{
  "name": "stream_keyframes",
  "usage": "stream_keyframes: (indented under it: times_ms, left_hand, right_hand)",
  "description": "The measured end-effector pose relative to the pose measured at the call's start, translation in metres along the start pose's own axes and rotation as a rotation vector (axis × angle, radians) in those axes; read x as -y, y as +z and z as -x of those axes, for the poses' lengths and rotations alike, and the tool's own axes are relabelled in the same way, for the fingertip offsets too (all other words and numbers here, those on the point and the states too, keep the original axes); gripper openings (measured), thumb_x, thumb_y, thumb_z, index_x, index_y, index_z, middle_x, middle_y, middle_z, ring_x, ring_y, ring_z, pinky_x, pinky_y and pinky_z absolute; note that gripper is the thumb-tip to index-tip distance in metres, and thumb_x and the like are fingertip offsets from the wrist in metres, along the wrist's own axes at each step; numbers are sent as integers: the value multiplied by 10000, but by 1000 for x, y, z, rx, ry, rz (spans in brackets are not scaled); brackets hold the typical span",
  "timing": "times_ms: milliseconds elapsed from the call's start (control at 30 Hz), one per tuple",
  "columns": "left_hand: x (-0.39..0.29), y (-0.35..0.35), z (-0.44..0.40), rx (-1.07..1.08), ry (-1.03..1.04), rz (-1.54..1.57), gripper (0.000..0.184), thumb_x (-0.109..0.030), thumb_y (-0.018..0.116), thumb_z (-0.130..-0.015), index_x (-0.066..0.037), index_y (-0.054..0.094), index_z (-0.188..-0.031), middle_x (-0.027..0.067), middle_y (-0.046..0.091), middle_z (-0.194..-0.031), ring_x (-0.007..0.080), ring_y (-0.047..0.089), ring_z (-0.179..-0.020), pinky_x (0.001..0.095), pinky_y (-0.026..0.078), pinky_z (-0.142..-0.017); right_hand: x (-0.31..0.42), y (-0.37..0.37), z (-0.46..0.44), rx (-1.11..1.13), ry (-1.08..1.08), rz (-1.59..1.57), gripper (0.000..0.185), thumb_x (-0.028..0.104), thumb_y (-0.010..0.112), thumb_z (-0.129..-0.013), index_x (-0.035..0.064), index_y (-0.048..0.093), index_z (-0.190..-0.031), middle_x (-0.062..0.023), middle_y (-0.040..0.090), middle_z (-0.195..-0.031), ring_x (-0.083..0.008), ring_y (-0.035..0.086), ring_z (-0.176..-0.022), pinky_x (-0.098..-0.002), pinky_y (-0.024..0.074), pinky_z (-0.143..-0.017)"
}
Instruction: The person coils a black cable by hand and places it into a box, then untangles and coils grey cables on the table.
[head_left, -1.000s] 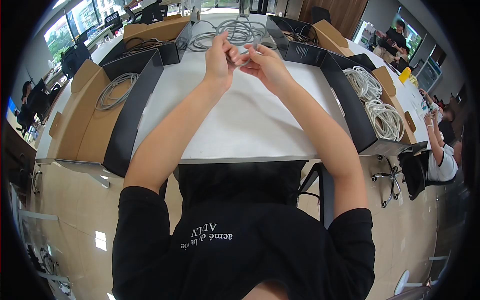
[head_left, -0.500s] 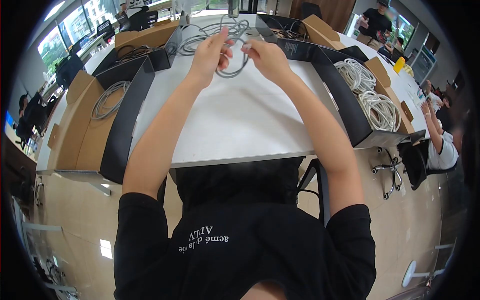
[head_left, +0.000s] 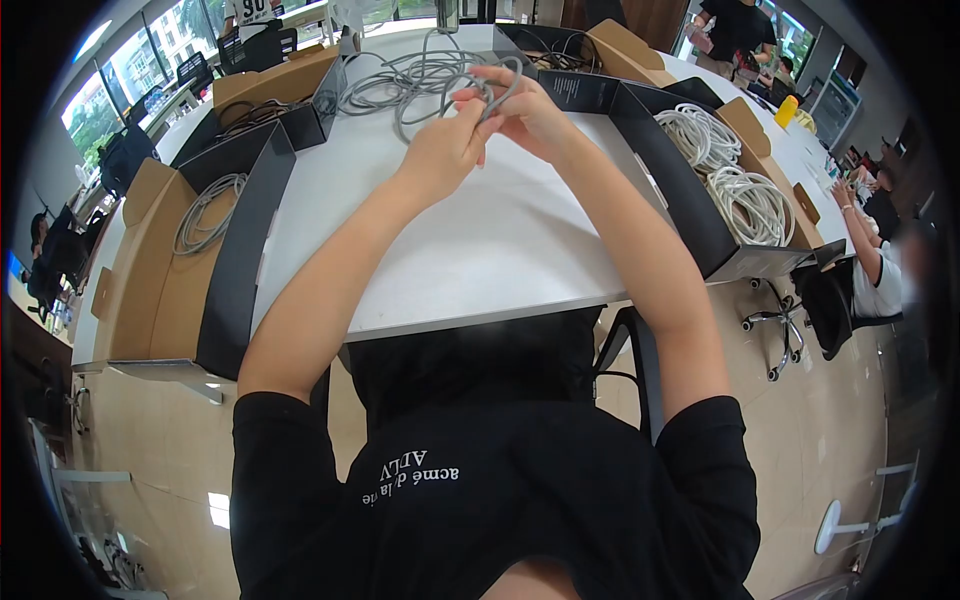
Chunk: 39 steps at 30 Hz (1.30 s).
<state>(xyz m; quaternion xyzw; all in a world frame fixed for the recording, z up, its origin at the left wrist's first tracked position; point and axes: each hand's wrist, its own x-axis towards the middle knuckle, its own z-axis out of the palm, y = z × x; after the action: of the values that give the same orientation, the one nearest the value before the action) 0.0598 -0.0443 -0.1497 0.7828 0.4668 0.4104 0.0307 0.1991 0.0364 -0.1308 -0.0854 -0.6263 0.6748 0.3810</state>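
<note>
A loose tangle of grey cable (head_left: 400, 78) lies toward the far side of the white table (head_left: 430, 260). My left hand (head_left: 445, 150) is closed on a length of this cable. Close against it, my right hand (head_left: 530, 115) grips the cable too, with a loop rising around its fingers. The two hands meet above the table, so the exact spot where each pinches the cable is partly hidden.
On the left, an open black box (head_left: 235, 260) holds a coiled grey cable (head_left: 212, 215); another box (head_left: 265, 110) behind it holds dark cables. At right, a box (head_left: 665, 190) contains white cable coils (head_left: 750, 205). A box of black cables (head_left: 560, 55) stands far right. People sit and stand beyond.
My hands have come together, the left moving right and the right turning with its fingers up. The cable loop that hung between them is now gathered at the fingers. The view has shifted slightly.
</note>
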Motion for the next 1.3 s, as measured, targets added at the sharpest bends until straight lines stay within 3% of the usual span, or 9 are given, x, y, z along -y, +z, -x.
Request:
stream_keyframes:
  times_ms: [167, 267, 333, 467, 700, 767, 1000, 1100, 1300]
  left_hand:
    - [6, 4, -2, 87, -31, -41, 277, -307, 365, -942, -39, 434, -942, 94, 570, -627, 292, 572, -609, 392, 426, -576]
    - [2, 4, -1, 182, -70, -64, 272, -286, 375, -938, -28, 451, -977, 131, 569, -683, 325, 563, -674, 409, 421, -626]
    - [3, 7, 2, 176, -2, -137, 269, -275, 411, -922, -18, 471, -973, 148, 577, -727, 331, 566, -732, 409, 428, -657]
    - [7, 18, 4, 75, 147, -301, 261, -253, 521, -866, -22, 542, -986, 160, 577, -885, 312, 531, -902, 396, 437, -743]
    - [20, 17, 8, -145, 277, -644, 260, -298, 577, -825, -74, 644, -940, 120, 488, -1140, 308, 403, -1115, 400, 376, -914]
    - [16, 15, 10, -65, 187, -559, 309, -329, 602, -803, -68, 629, -966, 127, 503, -1125, 314, 389, -1137, 408, 357, -930]
    - [31, 10, -3, -53, -194, 210, 404, -353, 575, -789, -31, 568, -1032, 150, 551, -1065, 229, 424, -1102, 406, 335, -897]
    - [25, -8, -2, -161, -307, 789, 478, -420, 511, -808, -38, 542, -1093, 90, 546, -1163, 169, 470, -1088, 319, 336, -905]
    - [8, -29, -7, -181, -778, 1182, 377, -504, 455, -859, -144, 466, -748, -28, 504, -710, 104, 477, -694, 269, 376, -728]
  right_hand:
    - [10, 1, 1, -77, 116, -280, 536, -21, 481, -671, -7, 382, -1197, -152, 563, -985, -310, 546, -978, -422, 427, -809]
    - [10, 4, -1, -198, 149, -127, 178, 182, 602, -771, 47, 527, -859, -72, 570, -786, -225, 574, -820, -344, 425, -721]
    - [6, 0, -5, -232, 207, 37, 255, 308, 665, -773, 90, 553, -703, 5, 517, -626, -160, 549, -657, -301, 414, -665]
    - [6, -2, -3, -211, 225, 349, 317, 363, 665, -769, 116, 517, -637, 22, 466, -602, -117, 478, -571, -267, 405, -612]
    - [5, -7, -5, -311, 259, 585, 279, 323, 577, -819, 47, 546, -796, -9, 521, -650, -117, 521, -613, -273, 430, -594]
    - [5, -6, -3, -282, 259, 655, 268, 275, 563, -824, 24, 557, -915, 8, 512, -662, -108, 509, -641, -264, 415, -625]
    - [-15, 0, -9, -268, -410, 1351, 219, 204, 483, -870, -8, 466, -922, -218, 577, -668, -364, 580, -674, -435, 436, -580]
    - [-7, 19, 1, -231, -502, 1610, 173, 167, 489, -856, 2, 459, -898, -181, 581, -648, -341, 579, -633, -439, 438, -586]
    - [-21, 41, 4, 29, -859, 1739, 141, 127, 582, -790, 61, 468, -838, -66, 545, -599, -252, 543, -566, -349, 419, -582]
